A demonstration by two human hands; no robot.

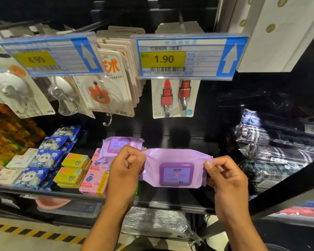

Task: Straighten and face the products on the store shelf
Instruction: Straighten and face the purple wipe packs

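With curled fingers the left hand (125,166) and right hand (226,178) pinch the wipes pack (176,171) by its 9 and 3 o'clock seams; it looks soft, light, slippery

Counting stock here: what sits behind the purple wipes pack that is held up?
Behind the held purple soft-plastic wipes pack, to the left, lies a second purple wipes pack, its lower edge covered by the left hand. Directly behind, only dark shelf shows; the rest is covered.
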